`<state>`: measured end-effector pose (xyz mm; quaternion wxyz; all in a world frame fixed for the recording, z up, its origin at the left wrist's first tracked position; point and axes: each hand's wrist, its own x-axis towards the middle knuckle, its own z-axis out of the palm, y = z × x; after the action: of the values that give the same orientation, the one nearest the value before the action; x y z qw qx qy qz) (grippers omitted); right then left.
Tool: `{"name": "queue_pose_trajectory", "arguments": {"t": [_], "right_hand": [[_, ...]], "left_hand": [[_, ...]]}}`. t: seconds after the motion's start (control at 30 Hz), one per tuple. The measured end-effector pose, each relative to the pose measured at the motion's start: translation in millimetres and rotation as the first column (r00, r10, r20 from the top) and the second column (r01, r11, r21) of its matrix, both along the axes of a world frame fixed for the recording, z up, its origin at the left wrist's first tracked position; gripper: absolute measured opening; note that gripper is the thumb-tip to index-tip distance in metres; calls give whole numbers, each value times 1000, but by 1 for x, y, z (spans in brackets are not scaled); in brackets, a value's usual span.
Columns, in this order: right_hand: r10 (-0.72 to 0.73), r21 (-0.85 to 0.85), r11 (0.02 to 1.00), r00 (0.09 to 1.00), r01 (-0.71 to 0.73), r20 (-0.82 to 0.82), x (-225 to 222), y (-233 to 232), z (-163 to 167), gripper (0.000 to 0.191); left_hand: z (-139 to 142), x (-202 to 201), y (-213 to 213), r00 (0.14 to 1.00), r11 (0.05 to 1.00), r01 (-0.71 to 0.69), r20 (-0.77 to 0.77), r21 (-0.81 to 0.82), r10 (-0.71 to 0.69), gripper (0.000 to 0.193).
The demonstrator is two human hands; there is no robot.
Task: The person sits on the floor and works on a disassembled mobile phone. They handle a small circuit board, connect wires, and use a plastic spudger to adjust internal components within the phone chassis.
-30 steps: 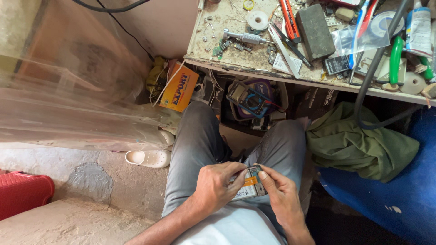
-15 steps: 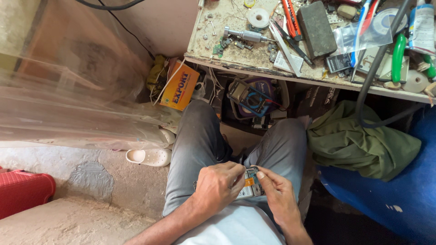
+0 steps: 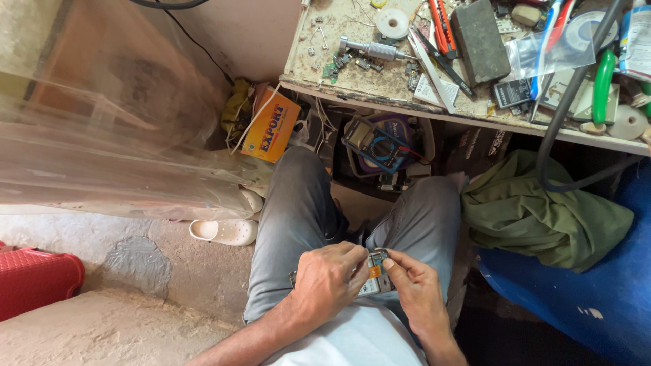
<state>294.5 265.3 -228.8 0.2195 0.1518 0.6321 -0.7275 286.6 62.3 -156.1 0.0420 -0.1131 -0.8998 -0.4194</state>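
Note:
I sit with grey-trousered legs apart and hold a small opened mobile phone (image 3: 374,276) over my lap, its inner board and an orange patch showing. My left hand (image 3: 327,279) wraps around the phone's left side and covers much of it. My right hand (image 3: 415,290) pinches the phone's upper right corner between thumb and fingers. Both hands touch the phone.
Ahead is a cluttered workbench (image 3: 352,78) with a soldering tool (image 3: 369,49), tape roll (image 3: 392,22), pliers, a dark block and small parts. Below it sit a multimeter (image 3: 376,144) and an orange box (image 3: 271,123). Green cloth (image 3: 542,210) lies right, a white shoe (image 3: 224,231) and red basket (image 3: 34,279) left.
My hands have stayed on the phone and shifted only slightly; my right fingers have moved up to its top corner. The view has tilted a little.

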Motion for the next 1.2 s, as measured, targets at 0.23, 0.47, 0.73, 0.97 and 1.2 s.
{"name": "queue_pose_trajectory", "arguments": {"t": [0.23,0.47,0.73,0.97,1.2], "right_hand": [[0,44,999,1000,0,-17,1,0,-4,31],[-4,158,987,1000,5,-6,1,-5,-1,26],[27,238,971,1000,-23,-12,-2,-11,10,21],[15,196,981,999,-9,-31,-2,-12,10,20],[28,170,985,999,-21,-39,0,-9,5,22]], "left_hand": [[-1,2,2,1000,1000,-2,-9,-16,2,12],[-2,4,5,998,1000,5,-57,-31,-7,14],[-3,7,7,994,997,47,-92,-58,-52,15],[-4,8,6,990,995,79,-112,-64,-86,14],[-4,5,6,991,997,62,-119,-38,-66,12]]}}
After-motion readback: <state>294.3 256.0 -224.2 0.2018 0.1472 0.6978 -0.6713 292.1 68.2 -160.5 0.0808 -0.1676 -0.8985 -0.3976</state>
